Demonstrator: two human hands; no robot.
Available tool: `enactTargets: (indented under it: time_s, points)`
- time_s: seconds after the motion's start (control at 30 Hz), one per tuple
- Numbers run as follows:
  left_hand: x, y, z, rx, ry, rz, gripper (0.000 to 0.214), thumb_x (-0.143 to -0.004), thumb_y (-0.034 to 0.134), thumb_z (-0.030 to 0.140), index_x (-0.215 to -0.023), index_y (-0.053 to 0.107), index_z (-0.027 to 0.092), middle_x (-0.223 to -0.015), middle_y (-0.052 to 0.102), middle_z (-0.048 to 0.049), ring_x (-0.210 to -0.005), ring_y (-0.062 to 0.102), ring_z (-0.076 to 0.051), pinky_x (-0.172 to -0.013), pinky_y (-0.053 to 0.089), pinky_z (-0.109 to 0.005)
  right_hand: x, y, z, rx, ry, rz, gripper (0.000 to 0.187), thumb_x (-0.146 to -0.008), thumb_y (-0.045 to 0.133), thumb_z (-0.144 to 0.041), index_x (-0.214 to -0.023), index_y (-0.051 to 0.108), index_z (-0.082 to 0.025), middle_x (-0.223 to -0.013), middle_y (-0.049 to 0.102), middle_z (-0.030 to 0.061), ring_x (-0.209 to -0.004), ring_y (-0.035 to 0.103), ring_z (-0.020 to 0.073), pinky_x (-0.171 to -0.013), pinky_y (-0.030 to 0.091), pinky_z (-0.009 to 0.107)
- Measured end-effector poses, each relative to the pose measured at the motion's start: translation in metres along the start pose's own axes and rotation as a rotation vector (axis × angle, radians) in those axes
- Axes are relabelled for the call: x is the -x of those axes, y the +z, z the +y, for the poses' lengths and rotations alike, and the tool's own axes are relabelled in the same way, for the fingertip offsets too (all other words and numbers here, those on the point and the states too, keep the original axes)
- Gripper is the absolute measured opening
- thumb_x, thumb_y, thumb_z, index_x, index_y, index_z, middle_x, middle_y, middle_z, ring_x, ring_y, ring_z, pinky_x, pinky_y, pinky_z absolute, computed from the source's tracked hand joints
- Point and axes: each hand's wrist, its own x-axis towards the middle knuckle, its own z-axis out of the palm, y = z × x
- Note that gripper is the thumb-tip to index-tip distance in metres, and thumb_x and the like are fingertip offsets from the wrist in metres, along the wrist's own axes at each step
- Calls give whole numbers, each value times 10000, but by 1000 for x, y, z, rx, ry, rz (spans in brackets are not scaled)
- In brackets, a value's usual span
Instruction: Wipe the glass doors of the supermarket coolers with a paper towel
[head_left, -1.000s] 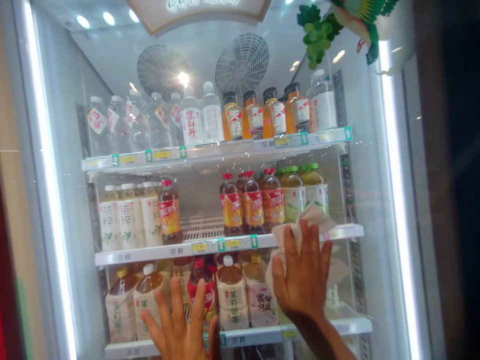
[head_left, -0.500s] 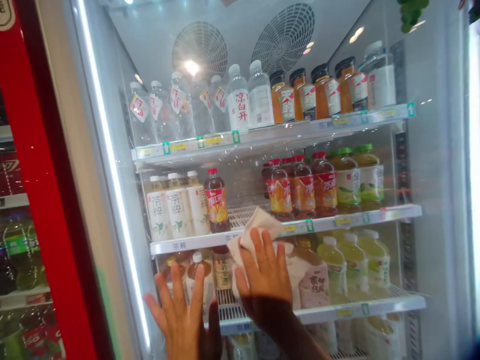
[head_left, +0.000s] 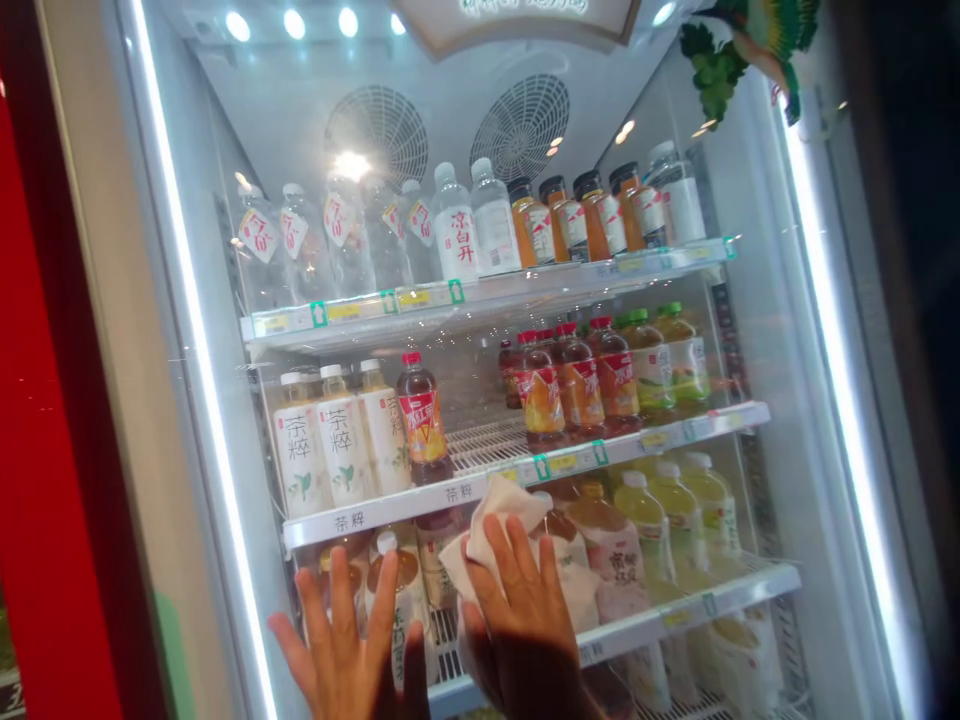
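My left hand [head_left: 349, 650] lies flat with fingers spread against the glass door [head_left: 772, 330] of a drinks fridge, low and left of centre. Beside it, my right hand [head_left: 517, 625] presses a white cloth [head_left: 495, 515] flat against the same glass, fingers stretched over it; the cloth sticks out above the fingertips. Behind the glass are shelves of bottles: clear water bottles [head_left: 450, 235] and orange drinks [head_left: 570, 215] on top, white tea bottles [head_left: 337, 450] and red-capped tea bottles [head_left: 577, 380] in the middle, large bottles [head_left: 660, 520] below.
A red panel [head_left: 45, 450] and beige door frame [head_left: 127, 400] stand at the left. Lit strips run down both sides of the fridge. Two round fan grilles [head_left: 517, 125] sit at the back top. A green decoration [head_left: 739, 45] hangs at the upper right.
My right hand has wiped the cloth leftward across the glass, from the right side to beside my left hand. The left hand stays pressed on the glass. The view has shifted.
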Motion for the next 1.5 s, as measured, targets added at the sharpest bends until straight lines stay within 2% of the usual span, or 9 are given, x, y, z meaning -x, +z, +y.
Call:
enactTargets:
  time_s: [0.17,0.37,0.57,0.8,0.97,1.2,1.33,1.4,1.5]
  points:
    - [-13,5,26,44,-4,21,889,-939,578,190,-1620,70,450,-1748,-5,-22,-1598,-21,-406,-1200,21,-806,-46,-16,50,14,60,-4,665,-991,448,-191,-1628,257,-183,-1717,216,139,-1607,111,320,-1260,190,665]
    - [-18,15,78,89,-14,20,875,-944,570,199,-1617,75,461,-1748,-13,0,-1603,-28,-373,-1224,-18,-766,17,-27,98,26,-38,12,639,-942,466,-166,-1576,397,-180,-1660,365,140,-1572,258,325,-1278,209,601]
    - [-25,32,144,127,18,10,914,-915,604,167,-1620,93,447,-1747,-1,-26,-1600,-24,-395,-1212,-7,-787,-28,-61,202,93,103,47,752,-1007,439,-177,-1668,85,-237,-1739,116,114,-1605,115,324,-1254,188,678]
    - [-30,47,212,61,13,59,870,-935,573,159,-1622,111,429,-1747,13,-17,-1610,-17,-337,-1252,3,-724,20,-83,264,105,-156,-56,797,-959,478,-152,-1666,110,-191,-1739,90,107,-1605,119,310,-1287,162,616]
    - [-28,54,247,67,-13,42,854,-938,582,167,-1617,136,431,-1746,52,-21,-1610,2,-338,-1256,7,-727,-21,-99,333,98,151,87,728,-1023,419,-226,-1667,86,-283,-1744,115,80,-1602,125,334,-1252,170,686]
    - [-18,55,255,24,-40,30,842,-939,582,160,-1612,153,429,-1745,50,-4,-1613,-7,-315,-1268,-14,-693,12,-105,335,86,-34,-14,764,-997,452,-190,-1668,92,-254,-1747,86,62,-1606,109,316,-1277,149,646]
    - [-19,51,247,-27,-18,20,843,-941,592,182,-1623,143,390,-1748,12,-30,-1613,-42,-302,-1275,-31,-663,-8,-106,357,102,123,91,695,-1038,412,-271,-1667,118,-255,-1739,129,112,-1592,150,376,-1231,195,716]
    - [-18,49,241,-45,-16,13,851,-940,593,176,-1624,134,391,-1748,-2,-24,-1612,-52,-296,-1279,-40,-650,1,-103,348,104,160,98,701,-1035,410,-264,-1668,110,-248,-1740,107,123,-1590,141,395,-1212,201,749]
    - [-17,45,229,-65,-40,12,874,-933,591,151,-1627,118,393,-1749,-1,-24,-1612,-50,-309,-1279,-35,-653,33,-94,303,81,15,-8,770,-993,446,-205,-1671,86,-246,-1741,66,95,-1594,122,380,-1234,197,727]
